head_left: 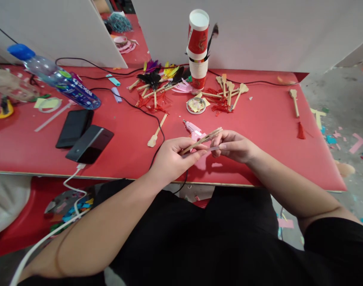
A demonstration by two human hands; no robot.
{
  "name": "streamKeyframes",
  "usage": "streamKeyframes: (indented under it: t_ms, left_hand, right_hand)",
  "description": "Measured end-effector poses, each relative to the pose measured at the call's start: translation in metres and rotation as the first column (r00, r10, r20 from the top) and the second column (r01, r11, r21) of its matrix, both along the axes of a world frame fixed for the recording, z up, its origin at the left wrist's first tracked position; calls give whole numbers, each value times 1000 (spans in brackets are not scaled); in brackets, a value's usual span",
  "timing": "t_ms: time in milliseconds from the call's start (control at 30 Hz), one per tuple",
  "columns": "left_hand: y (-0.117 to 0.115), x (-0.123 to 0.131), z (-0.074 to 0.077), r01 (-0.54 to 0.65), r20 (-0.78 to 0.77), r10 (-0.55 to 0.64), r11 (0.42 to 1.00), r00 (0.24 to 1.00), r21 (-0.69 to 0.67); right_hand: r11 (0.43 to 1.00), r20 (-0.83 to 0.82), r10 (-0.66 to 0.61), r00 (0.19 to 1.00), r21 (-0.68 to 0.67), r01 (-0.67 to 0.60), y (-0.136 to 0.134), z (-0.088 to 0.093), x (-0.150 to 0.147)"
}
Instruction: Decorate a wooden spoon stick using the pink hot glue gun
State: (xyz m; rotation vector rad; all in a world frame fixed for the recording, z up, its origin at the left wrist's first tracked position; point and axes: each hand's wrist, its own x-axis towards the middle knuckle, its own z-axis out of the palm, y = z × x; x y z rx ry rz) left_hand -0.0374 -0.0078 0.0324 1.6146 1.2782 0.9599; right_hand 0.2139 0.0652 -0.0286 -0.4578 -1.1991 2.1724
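Judged from the grip, the step in hand is handling 2 parts at near centre: the left hand (173, 157) pinches 1 wood stick (200, 141), and the right hand (236, 147) pinches 1 pale strip (213, 148) between thumb and fingers; the next move calls for steady fingertips. Count on the table (267, 123), left to right: 1 blue-capped bottle (66, 86), 2 dark devices (90, 144), 1 far feathered heap (153, 81) (overlapping sticks, uncountable), 1 loose stick (155, 136), 1 glue gun (194, 129) just far of the hands, and 1 tasselled stick (295, 105) at right.
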Motion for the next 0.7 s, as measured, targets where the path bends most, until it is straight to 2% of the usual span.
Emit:
streamKeyframes:
  t_ms: [333,533,700]
  left_hand:
    - [2,1,-4,-9,59,7,999,998,31]
    - [2,2,-1,-39,79,42,998,996,-48]
    - [4,1,-4,-37,101,46,995,994,-92]
  right_hand:
    - [1000,-37,4,999,13,-3,-3,0,-2]
    - [1000,-62,-5,998,-7,4,-4,-1,-1]
    - [999,-58,-8,998,41,10,-2,0,-1]
